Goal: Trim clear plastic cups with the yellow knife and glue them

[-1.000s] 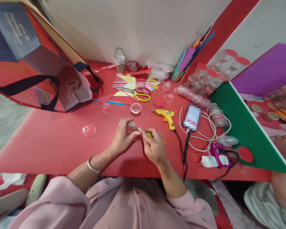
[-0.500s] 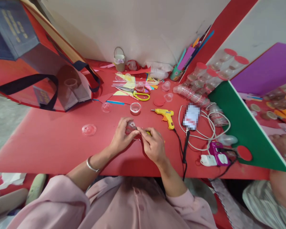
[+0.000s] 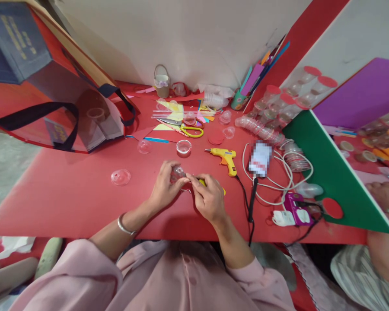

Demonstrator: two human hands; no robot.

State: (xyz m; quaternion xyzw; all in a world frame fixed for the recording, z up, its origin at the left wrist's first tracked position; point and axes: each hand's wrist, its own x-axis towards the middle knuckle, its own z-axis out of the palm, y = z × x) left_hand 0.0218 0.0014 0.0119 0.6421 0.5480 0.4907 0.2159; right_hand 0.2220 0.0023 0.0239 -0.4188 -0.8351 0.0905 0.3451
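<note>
My left hand [image 3: 167,185] is closed around the rim of a clear plastic dome lid [image 3: 177,172], holding it just over the red table. My right hand [image 3: 208,196] is closed on a slim yellow tool [image 3: 202,182]; most of it is hidden by the fingers, so its kind is unclear. Thumbs and fingertips of both hands meet at the lid's right edge. Beyond them stands a clear plastic cup [image 3: 183,148]. Another dome lid [image 3: 120,176] lies to the left, with a further one [image 3: 144,146] behind it.
A yellow glue gun [image 3: 225,157] lies right of my hands, its cord running to the front edge. Near it are a phone [image 3: 260,159] with white cable and a purple power adapter [image 3: 294,209]. Yellow-handled scissors [image 3: 191,129] lie behind. A large bag [image 3: 94,125] stands left; a green board [image 3: 330,172] stands right.
Both hands keep nearly the same place and grip. A little more of the yellow tool's end shows beside my right hand.
</note>
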